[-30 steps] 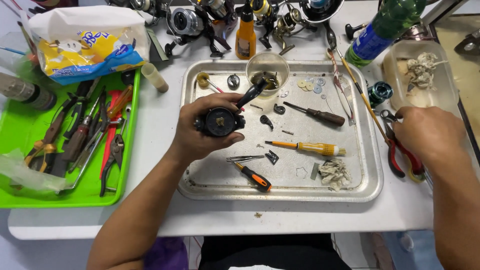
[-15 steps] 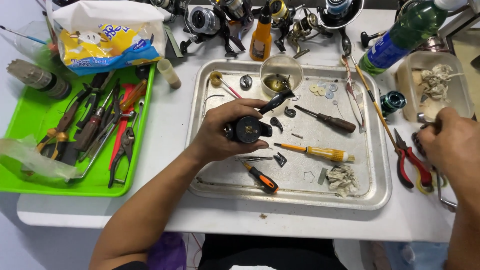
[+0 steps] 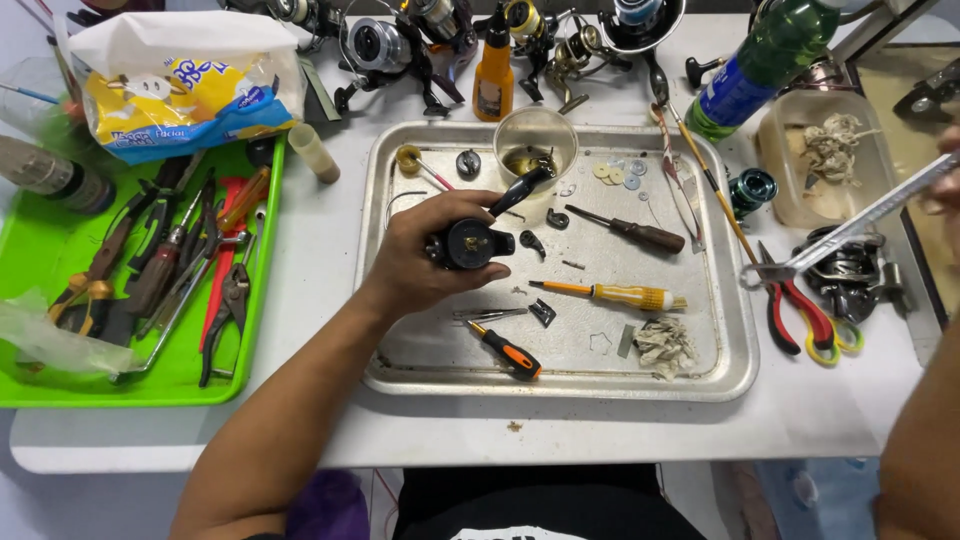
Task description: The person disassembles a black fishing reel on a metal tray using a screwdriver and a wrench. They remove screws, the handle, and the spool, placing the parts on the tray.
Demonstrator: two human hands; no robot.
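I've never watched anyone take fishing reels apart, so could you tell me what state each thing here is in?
Black reel body: held above the metal tray in the left hand.
Long metal tweezers: lifted in the right hand, mostly out of view.
Clear cup: upright, small parts inside.
Yellow-handled screwdriver: lying flat on the tray.
Orange bottle: upright, capped.
Green tray: filled with pliers.
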